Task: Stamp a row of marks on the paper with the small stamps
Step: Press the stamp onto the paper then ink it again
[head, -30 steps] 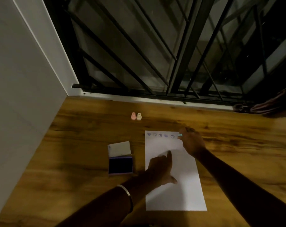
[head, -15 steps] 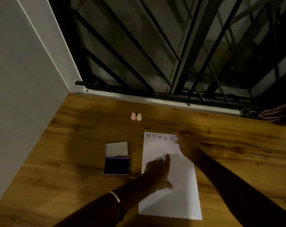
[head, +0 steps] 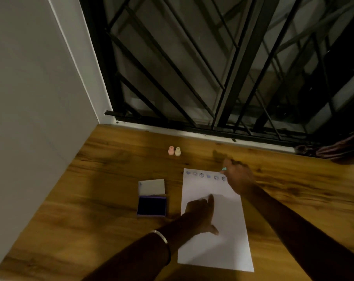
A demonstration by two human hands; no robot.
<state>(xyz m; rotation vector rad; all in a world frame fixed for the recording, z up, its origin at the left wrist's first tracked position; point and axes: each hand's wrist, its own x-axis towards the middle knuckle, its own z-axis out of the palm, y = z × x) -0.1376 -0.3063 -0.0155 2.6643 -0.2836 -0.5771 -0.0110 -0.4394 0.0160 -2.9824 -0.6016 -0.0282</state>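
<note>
Currently our left hand (head: 200, 214) presses flat on the paper (head: 228, 240); our right hand (head: 240, 177) pinches a stamp (head: 224, 168) at the paper's top edge.

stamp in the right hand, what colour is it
Mint green stamp, peeking from the right hand, in the head view.

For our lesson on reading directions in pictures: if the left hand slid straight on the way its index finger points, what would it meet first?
The left hand rests on the paper, finger pointing up the sheet. It would probably cross blank paper first, then reach the row of stamped marks; the exact line is uncertain.
</note>
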